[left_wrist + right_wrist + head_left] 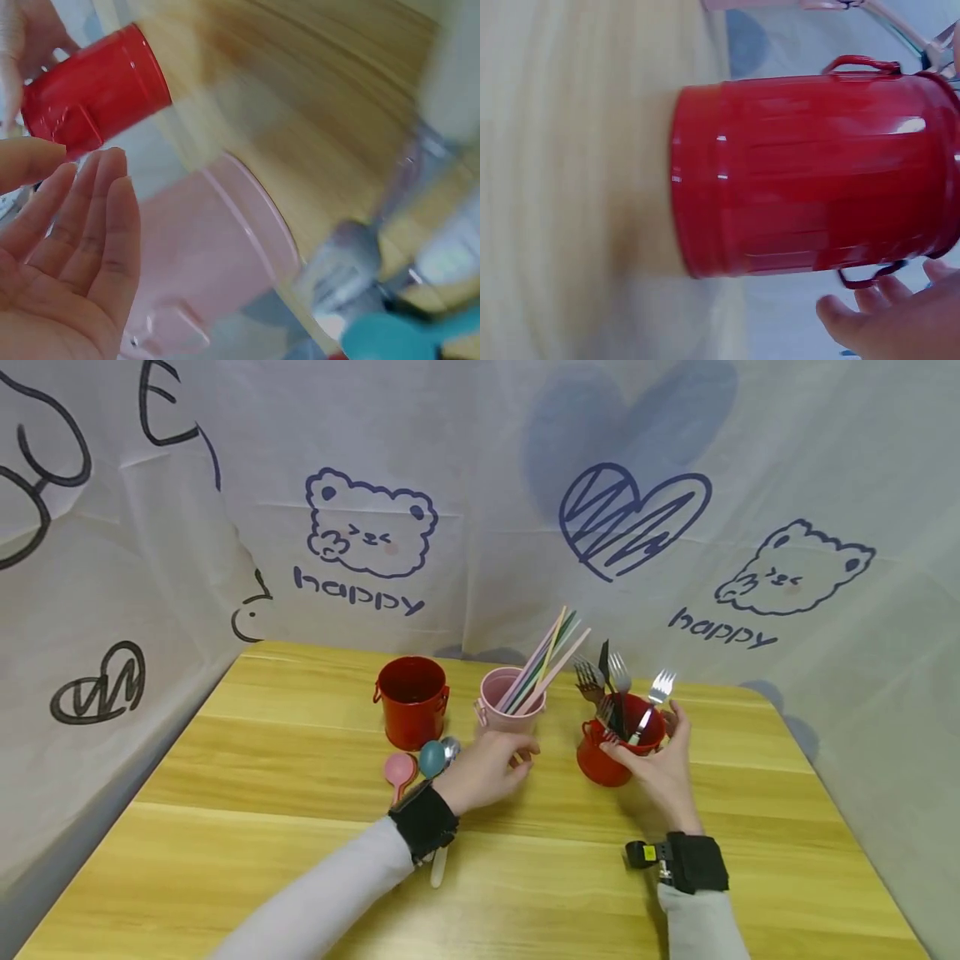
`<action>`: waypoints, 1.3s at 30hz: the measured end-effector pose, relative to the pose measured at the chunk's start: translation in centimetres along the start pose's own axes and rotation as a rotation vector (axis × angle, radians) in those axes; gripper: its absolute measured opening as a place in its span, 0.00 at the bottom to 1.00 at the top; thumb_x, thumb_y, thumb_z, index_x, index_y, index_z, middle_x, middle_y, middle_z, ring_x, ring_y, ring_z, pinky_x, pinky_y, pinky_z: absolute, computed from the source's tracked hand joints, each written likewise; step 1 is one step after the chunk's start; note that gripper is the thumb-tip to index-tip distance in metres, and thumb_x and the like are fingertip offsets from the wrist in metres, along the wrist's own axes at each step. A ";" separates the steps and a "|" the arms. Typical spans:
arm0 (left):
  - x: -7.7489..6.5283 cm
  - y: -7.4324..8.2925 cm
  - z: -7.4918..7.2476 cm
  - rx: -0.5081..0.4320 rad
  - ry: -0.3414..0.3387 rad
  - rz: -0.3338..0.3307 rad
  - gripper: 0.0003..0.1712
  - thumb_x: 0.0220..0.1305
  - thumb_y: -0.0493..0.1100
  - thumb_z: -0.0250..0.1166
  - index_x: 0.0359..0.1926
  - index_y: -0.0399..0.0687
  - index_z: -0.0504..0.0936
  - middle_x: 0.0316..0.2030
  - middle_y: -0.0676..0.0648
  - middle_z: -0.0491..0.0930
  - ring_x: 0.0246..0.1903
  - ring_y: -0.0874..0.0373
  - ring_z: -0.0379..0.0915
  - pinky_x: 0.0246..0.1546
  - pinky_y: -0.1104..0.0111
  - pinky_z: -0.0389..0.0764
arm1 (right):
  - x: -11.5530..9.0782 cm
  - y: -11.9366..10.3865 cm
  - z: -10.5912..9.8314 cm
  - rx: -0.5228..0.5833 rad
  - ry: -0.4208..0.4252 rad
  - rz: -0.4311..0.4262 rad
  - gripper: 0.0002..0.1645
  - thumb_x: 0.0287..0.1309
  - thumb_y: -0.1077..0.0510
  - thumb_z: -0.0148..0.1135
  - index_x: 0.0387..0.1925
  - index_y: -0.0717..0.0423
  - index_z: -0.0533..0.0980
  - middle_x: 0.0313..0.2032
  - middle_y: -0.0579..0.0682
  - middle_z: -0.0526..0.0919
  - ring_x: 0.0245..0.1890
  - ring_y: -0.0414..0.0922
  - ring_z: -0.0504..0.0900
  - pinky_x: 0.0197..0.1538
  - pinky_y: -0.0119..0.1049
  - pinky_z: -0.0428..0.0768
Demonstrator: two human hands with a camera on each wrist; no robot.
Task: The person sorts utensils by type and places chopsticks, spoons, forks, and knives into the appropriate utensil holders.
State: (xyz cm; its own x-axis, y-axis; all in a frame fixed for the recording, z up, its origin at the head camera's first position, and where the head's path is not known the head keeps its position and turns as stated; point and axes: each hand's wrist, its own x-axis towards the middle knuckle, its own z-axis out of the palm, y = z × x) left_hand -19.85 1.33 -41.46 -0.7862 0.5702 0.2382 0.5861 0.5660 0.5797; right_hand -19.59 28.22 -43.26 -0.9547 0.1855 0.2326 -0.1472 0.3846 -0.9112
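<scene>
Head view shows the right hand (666, 772) gripping the rim of a glossy, rounded red bucket (606, 768) bearing slim, shiny forks (662, 687), thumb nearest, its base perhaps touching the wood-grained table (750, 802), while the left hand (487, 768), fingers relaxed, hovers before a smooth pink bucket (510, 723).

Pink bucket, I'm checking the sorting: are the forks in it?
No, the forks are in the red bucket at the right hand.
</scene>
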 end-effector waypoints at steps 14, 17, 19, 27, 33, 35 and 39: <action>-2.3 -2.9 -5.6 0.123 0.307 0.077 0.17 0.58 0.38 0.64 0.49 0.43 0.79 0.45 0.47 0.81 0.42 0.55 0.75 0.45 0.63 0.78 | -0.6 -3.2 -1.1 -0.282 0.067 -0.220 0.70 0.29 0.53 0.82 0.72 0.48 0.47 0.67 0.60 0.50 0.65 0.59 0.51 0.62 0.68 0.53; -2.7 -3.9 -7.2 0.172 0.365 0.075 0.20 0.57 0.40 0.64 0.52 0.42 0.78 0.48 0.45 0.78 0.46 0.53 0.71 0.49 0.60 0.76 | -0.9 -4.2 -1.2 -0.281 0.073 -0.252 0.71 0.27 0.55 0.82 0.72 0.46 0.48 0.67 0.59 0.51 0.65 0.57 0.51 0.63 0.67 0.53; -2.9 -4.8 -8.1 0.187 0.398 0.066 0.23 0.56 0.41 0.65 0.53 0.42 0.76 0.51 0.43 0.76 0.48 0.51 0.69 0.49 0.59 0.76 | -1.0 -5.1 -1.2 -0.267 0.080 -0.289 0.71 0.27 0.58 0.82 0.71 0.47 0.49 0.67 0.58 0.53 0.66 0.55 0.52 0.65 0.64 0.53; -3.7 -7.3 -10.6 0.136 0.432 -0.053 0.38 0.52 0.52 0.70 0.61 0.43 0.67 0.58 0.42 0.68 0.53 0.46 0.66 0.47 0.54 0.78 | -3.3 -11.1 0.8 -0.185 0.118 -0.483 0.55 0.29 0.72 0.78 0.63 0.65 0.62 0.59 0.64 0.65 0.60 0.55 0.64 0.64 0.48 0.66; -4.1 -8.6 -11.1 0.125 0.401 -0.123 0.47 0.50 0.58 0.70 0.66 0.44 0.62 0.62 0.42 0.64 0.57 0.48 0.63 0.51 0.53 0.75 | -4.2 -12.6 3.6 -0.116 0.099 -0.614 0.36 0.38 0.73 0.72 0.54 0.70 0.70 0.49 0.65 0.73 0.49 0.56 0.73 0.52 0.28 0.75; -4.3 -8.8 -11.1 0.121 0.394 -0.132 0.48 0.49 0.59 0.70 0.66 0.45 0.61 0.63 0.42 0.63 0.58 0.47 0.62 0.52 0.53 0.75 | -4.2 -11.9 4.6 -0.121 0.062 -0.598 0.32 0.42 0.71 0.71 0.53 0.67 0.72 0.47 0.62 0.76 0.48 0.53 0.75 0.48 0.32 0.79; -4.6 -9.2 -11.1 0.113 0.386 -0.147 0.49 0.49 0.59 0.70 0.68 0.45 0.60 0.64 0.42 0.62 0.59 0.47 0.61 0.54 0.51 0.73 | -4.2 -10.2 6.9 -0.128 -0.073 -0.505 0.26 0.47 0.65 0.70 0.51 0.59 0.75 0.46 0.54 0.79 0.44 0.46 0.78 0.41 0.44 0.82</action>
State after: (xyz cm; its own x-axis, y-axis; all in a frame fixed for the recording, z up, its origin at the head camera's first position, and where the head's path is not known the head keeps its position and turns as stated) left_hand -23.77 -13.12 -39.22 -0.8662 0.2258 0.4458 0.4629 0.6987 0.5455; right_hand -15.81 17.32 -37.31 -0.7890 -0.1136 0.6038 -0.5656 0.5181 -0.6416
